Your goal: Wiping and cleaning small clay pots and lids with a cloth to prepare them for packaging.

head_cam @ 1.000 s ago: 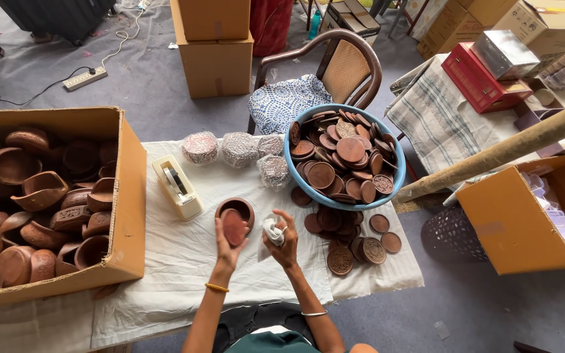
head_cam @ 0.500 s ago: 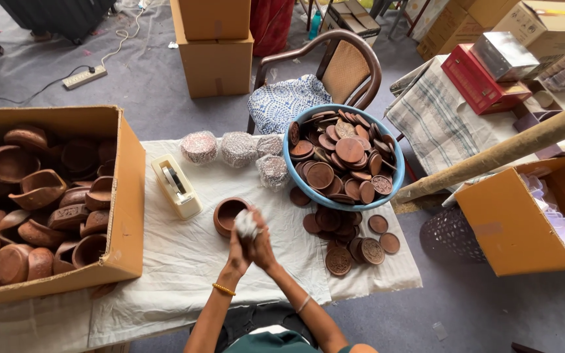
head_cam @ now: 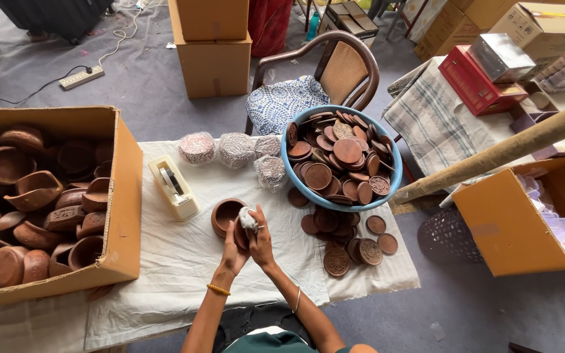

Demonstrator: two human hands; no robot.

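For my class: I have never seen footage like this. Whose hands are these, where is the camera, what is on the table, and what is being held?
The one view comes from a camera on a person's head, looking down at their own bare hands. The left hand holds a brown clay lid; the right hand presses a white cloth against it. Beside them, on the white-covered table, sits a small clay bowl. Also there: a tape dispenser, a blue basin full of lids, loose lids and a cardboard box of clay pots.
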